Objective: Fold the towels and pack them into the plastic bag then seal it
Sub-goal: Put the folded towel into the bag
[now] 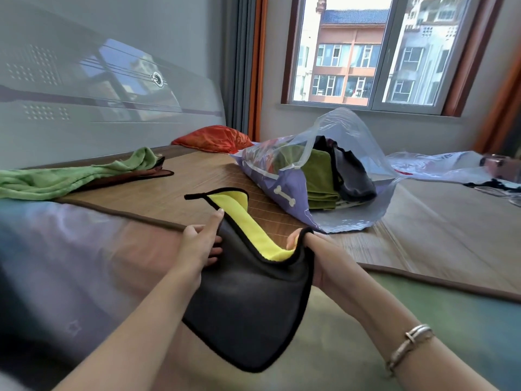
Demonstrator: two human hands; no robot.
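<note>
A person folds a grey-and-yellow towel (pixel 248 292) over a bed, both hands clamped on its top edge: the left hand (pixel 201 245) pinches one side with the index finger stretched along the hem, while the right hand (pixel 308 253) grips the opposite corner, fingers curled over the black binding. The hands are apart, the cloth sagging between them with its yellow face showing in the fold and its far corner lying forward on the bamboo mat (pixel 158 193). The plastic bag (pixel 318 176) lies ahead and to the right, on the mat and well apart from the towel, its mouth gaping toward the person with an olive towel (pixel 320 179) and a dark towel (pixel 352 176) already inside. The right hand is the nearer to that opening, so the packing move would likely travel forward and rightward, long edge first. A light-green towel (pixel 56 179) waits unfolded far left, lying over what appears to be another dark-edged cloth, though the view there is too shallow to be sure. An orange pillow (pixel 214 138) sits by the headboard, and the bag is not yet sealed
</note>
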